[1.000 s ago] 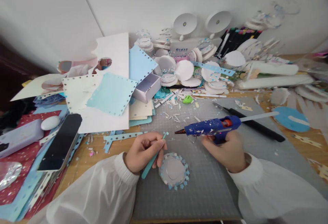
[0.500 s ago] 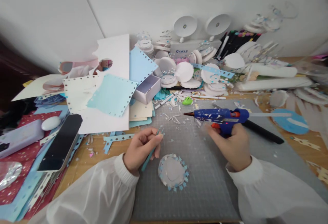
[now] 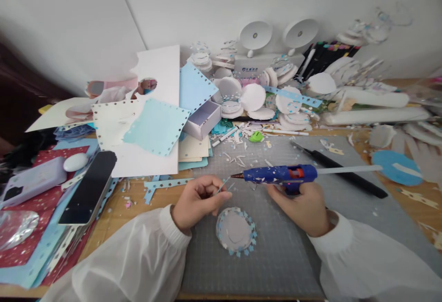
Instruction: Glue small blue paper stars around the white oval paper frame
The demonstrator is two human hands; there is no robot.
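My left hand [image 3: 198, 200] pinches a thin pale blue paper strip [image 3: 223, 185] whose tip rises toward the nozzle of the blue glue gun [image 3: 276, 173]. My right hand [image 3: 304, 205] grips the gun's handle and holds it level, nozzle pointing left, almost touching the strip's end. A white glue stick [image 3: 348, 169] sticks out of the gun's back. Just below my left hand a round grey paper disc [image 3: 236, 230] with a blue star-punched edge lies flat on the grey cutting mat [image 3: 269, 256].
Punched paper sheets [image 3: 152, 127], a small open box [image 3: 203, 120] and piles of white discs [image 3: 252, 97] crowd the back. A black phone [image 3: 90, 187] lies left. A black pen [image 3: 341, 173] and a blue disc [image 3: 395, 166] lie right. Scraps litter the mat's far edge.
The glue gun swung away to the right and up, then came back left so its nozzle meets the strip. My left hand turned the strip more end-on and raised its tip.
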